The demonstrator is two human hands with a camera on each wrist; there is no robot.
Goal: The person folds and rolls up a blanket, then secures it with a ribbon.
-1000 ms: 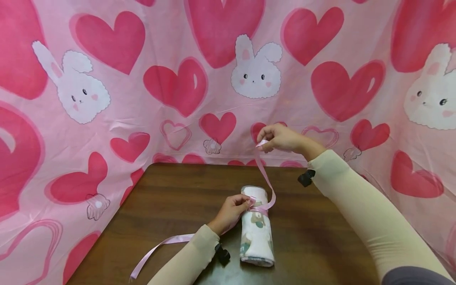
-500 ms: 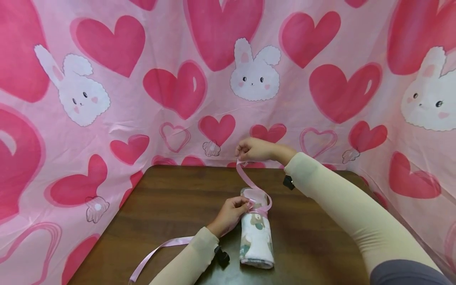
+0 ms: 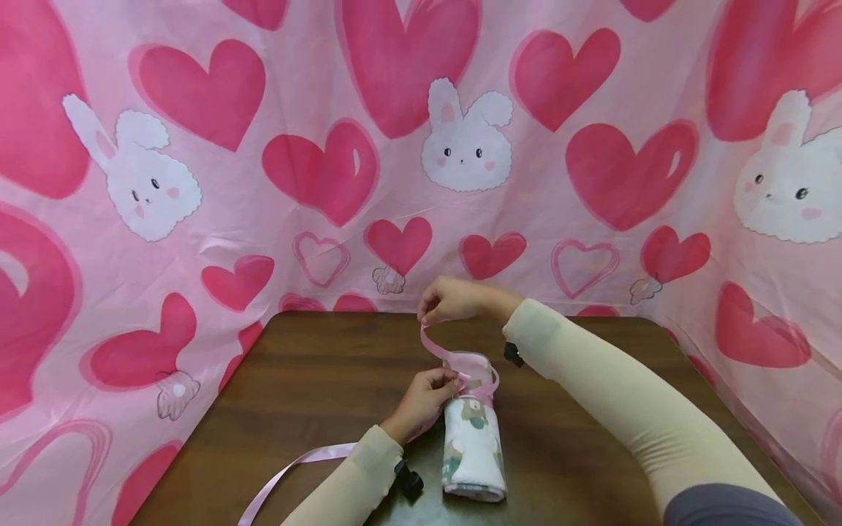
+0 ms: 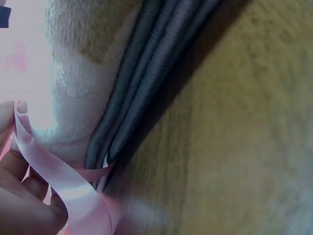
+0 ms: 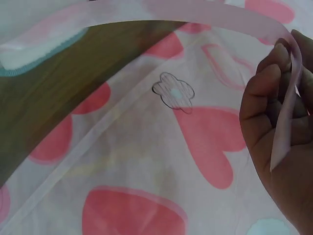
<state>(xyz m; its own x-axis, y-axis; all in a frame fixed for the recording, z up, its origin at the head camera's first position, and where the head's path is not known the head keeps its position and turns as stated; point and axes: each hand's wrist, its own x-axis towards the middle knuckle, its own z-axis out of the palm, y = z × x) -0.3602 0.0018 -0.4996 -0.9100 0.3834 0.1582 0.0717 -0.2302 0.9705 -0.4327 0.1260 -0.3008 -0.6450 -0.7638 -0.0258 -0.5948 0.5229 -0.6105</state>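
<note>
A rolled towel (image 3: 475, 453), white with brown and green printed figures, lies lengthwise on the table, cinched around its upper part by a pink ribbon (image 3: 483, 394). My left hand (image 3: 421, 402) pinches the ribbon in a small loop at the towel's left side. Beyond the towel's far end, my right hand (image 3: 454, 301) is raised and pinches the ribbon's other length, which curves from the band up to the fingers. In the right wrist view a short ribbon end (image 5: 283, 132) hangs past those fingers. The left wrist view shows the towel's grey layered edge (image 4: 142, 93) beside the ribbon.
The brown wooden table (image 3: 316, 380) carries the towel. A long ribbon tail (image 3: 289, 467) trails to the lower left, passing behind the left forearm. A pink cloth (image 3: 395, 183) with hearts and rabbits hangs around the table's back and sides.
My right hand has come left and down, drawing its ribbon length across above the towel's far end. The left hand keeps its pinch in nearly the same place.
</note>
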